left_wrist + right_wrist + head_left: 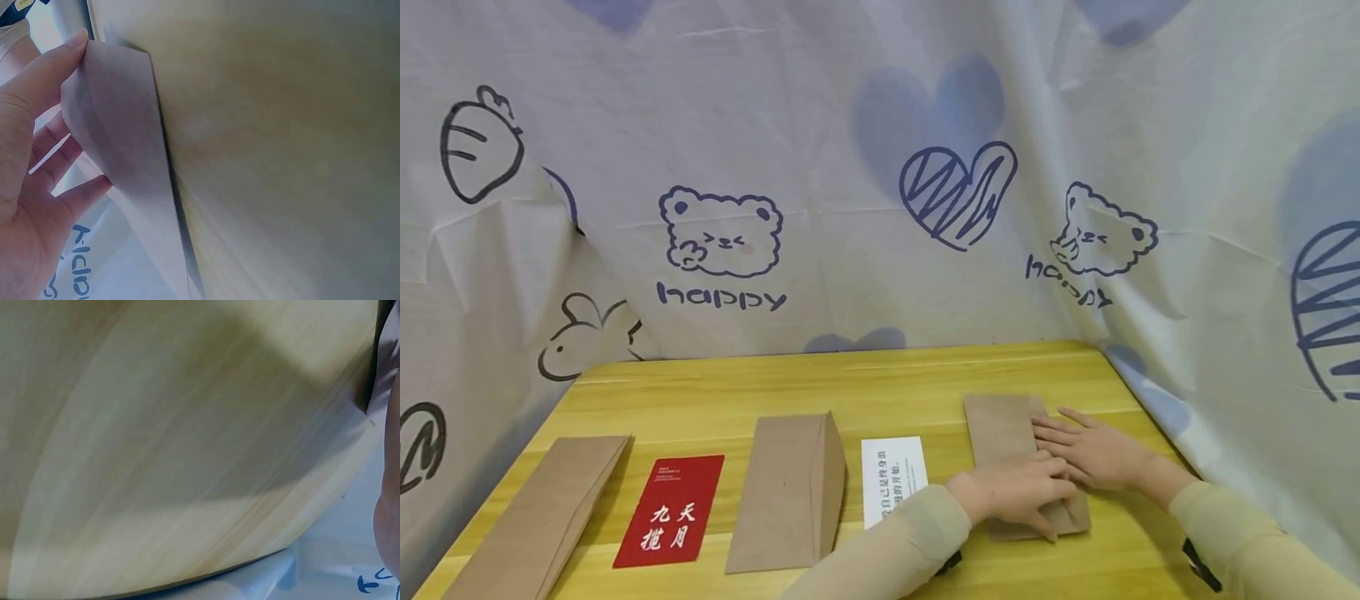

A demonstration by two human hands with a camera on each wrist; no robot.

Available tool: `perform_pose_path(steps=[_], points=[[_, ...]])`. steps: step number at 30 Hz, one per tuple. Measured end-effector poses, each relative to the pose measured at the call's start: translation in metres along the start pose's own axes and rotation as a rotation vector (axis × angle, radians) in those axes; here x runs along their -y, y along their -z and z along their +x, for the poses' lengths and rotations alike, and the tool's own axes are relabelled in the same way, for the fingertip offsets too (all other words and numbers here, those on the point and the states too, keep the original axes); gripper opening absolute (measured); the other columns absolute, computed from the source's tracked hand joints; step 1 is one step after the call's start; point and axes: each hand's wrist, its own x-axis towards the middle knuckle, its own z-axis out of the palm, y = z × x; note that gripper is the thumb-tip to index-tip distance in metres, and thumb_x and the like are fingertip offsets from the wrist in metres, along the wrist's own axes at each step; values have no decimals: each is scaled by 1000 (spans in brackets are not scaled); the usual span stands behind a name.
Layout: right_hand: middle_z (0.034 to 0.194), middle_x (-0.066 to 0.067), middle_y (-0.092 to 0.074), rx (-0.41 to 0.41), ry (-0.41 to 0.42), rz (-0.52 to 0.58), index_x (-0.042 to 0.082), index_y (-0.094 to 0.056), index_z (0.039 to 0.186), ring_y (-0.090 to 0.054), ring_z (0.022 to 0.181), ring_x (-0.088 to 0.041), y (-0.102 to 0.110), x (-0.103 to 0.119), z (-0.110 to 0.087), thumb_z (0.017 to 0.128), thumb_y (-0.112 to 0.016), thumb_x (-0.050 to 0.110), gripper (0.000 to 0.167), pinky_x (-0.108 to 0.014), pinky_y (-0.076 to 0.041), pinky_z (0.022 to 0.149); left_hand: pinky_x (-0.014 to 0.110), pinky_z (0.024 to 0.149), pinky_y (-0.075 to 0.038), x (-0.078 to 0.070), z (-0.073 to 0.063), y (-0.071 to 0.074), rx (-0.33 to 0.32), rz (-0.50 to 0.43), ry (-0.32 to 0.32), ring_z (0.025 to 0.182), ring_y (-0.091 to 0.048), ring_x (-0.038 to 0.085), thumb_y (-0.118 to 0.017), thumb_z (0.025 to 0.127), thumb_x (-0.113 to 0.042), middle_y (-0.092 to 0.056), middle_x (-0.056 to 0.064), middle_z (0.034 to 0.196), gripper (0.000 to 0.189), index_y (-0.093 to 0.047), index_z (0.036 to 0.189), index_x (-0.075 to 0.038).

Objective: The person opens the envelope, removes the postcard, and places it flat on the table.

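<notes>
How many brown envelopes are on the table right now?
3: left envelope at the left edge, middle envelope between the cards, right envelope under both hands. None appear hidden.

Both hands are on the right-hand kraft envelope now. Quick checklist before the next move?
1. Left hand grips the right envelope flap: ok, flap curled in its fingers in the left wrist view.
2. Right hand flat on that envelope: ok.
3. White card beside it, uncovered: ok.
4. Envelope already filled: cannot tell.
5. Red card and the other two envelopes apart: ok.
</notes>
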Motion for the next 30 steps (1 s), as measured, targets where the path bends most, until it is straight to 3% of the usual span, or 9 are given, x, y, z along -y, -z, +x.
perform_pose_path(steps=[11, 19, 30], points=[[143, -6, -56, -52, -10, 15, 12, -54, 140, -54, 128, -28, -5, 0, -11, 98, -53, 39, 50, -34, 7, 124, 9, 99, -34, -1, 0, 1, -23, -16, -5, 110, -42, 0, -65, 84, -56, -49, -12, 123, 44, -57, 118, -30], [144, -3, -55, -59, -31, 7, 13, -52, 141, -54, 130, -27, -6, 2, -12, 99, -51, 41, 51, -37, -4, 124, 9, 99, -35, -1, -1, 1, -14, -8, -3, 109, -44, 0, -66, 84, -56, -50, -12, 121, 41, -58, 115, -29], [139, -3, -60, -35, -102, 70, 13, -58, 136, -54, 128, -28, 0, -2, -18, 97, -56, 36, 45, -29, 9, 123, 7, 98, -35, -2, 0, 1, -5, -30, 23, 109, -43, 0, -68, 82, -55, -49, -14, 119, 40, -60, 113, -30]])
